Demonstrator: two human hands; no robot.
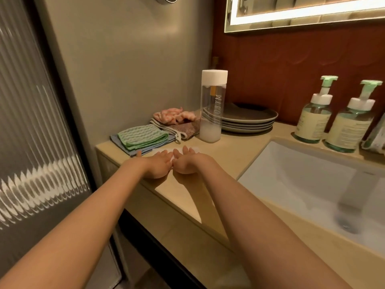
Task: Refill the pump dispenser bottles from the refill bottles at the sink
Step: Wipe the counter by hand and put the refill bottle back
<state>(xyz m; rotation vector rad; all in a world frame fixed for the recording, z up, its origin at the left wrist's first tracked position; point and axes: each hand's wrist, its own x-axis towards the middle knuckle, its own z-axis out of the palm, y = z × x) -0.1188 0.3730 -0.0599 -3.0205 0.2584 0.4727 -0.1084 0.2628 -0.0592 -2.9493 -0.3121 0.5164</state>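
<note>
Two pump dispenser bottles with green pump heads stand behind the sink: one (314, 119) on the left, the other (350, 127) to its right. A tall clear bottle (212, 109) with a white cap holds a little whitish liquid and stands on the counter by the plates. My left hand (159, 164) and my right hand (185, 163) lie side by side, palms up, fingers straight, over the counter in front of that bottle. Neither hand holds anything.
Folded cloths (143, 137) and a pink rag (173, 115) lie at the counter's left end by the wall. A stack of grey plates (250, 122) sits behind the clear bottle. The white sink (302, 174) is at right. A packet (375, 138) shows at the right edge.
</note>
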